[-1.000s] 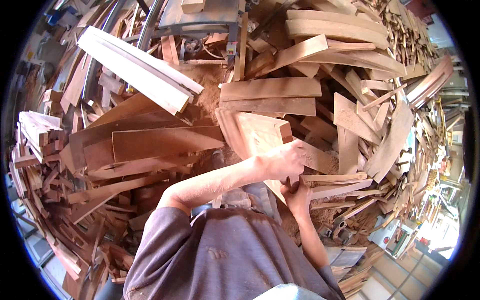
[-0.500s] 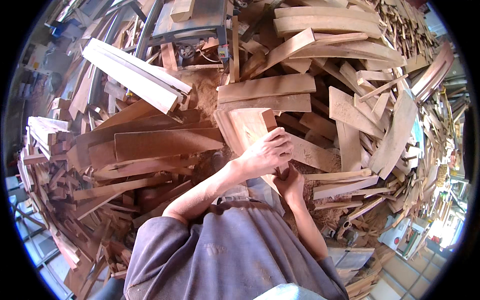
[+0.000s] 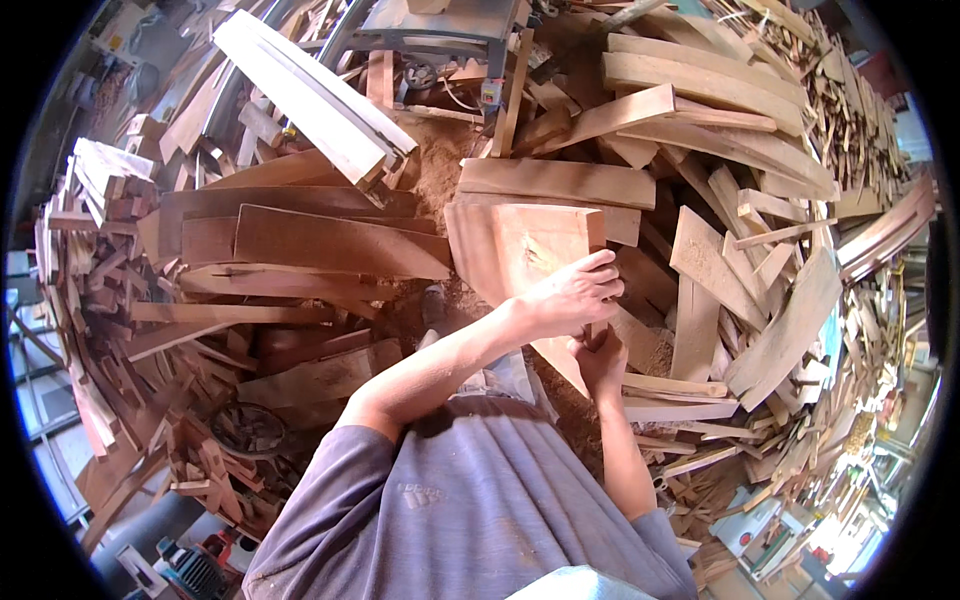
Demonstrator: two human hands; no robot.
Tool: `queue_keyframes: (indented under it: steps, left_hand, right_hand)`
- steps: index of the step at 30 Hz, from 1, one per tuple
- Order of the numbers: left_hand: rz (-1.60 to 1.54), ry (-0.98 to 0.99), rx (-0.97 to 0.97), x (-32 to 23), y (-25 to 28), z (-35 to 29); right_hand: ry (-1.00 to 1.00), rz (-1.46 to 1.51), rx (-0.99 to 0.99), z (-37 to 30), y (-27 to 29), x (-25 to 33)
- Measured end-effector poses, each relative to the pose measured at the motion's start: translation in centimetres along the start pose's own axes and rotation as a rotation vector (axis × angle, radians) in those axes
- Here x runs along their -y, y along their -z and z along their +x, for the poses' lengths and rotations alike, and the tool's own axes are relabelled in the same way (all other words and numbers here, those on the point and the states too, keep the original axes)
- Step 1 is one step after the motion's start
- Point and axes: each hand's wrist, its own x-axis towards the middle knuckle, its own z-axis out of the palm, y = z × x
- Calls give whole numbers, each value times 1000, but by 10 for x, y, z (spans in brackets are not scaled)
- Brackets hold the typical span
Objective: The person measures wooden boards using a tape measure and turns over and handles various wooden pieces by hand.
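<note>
A thick, pale wooden board (image 3: 530, 243) with a knot on its face stands tilted in front of me. My left hand (image 3: 575, 293) reaches across that face, its fingers bent over the board's right edge. Just below, my right hand (image 3: 602, 362) is closed on the same edge nearer my body, thumb on top. Its inner fingers are partly hidden behind the wood. Right behind the board lie two flat planks (image 3: 555, 185), one against the other.
Dark curved boards (image 3: 340, 240) are stacked at my left. A long white-lit beam (image 3: 310, 95) slants toward a metal machine table (image 3: 430, 45). Heaped offcuts (image 3: 720, 110) crowd the right, and a motor (image 3: 190, 570) shows at lower left. Sawdust (image 3: 440, 150) covers the ground between piles.
The view has turned, so the surroundings sit farther right. The board shows more of its broad face now. Both hands keep their hold on it.
</note>
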Motion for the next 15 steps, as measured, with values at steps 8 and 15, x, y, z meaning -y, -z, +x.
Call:
queue_keyframes:
  steps: [8,15]
  left_hand:
    - [-41,-45,-71,3,-1,-10]
    - [-78,-75,-96,6,-4,-23]
  right_hand:
    - [-58,-1,-50,-5,-1,7]
    - [-102,-48,-59,-16,-6,22]
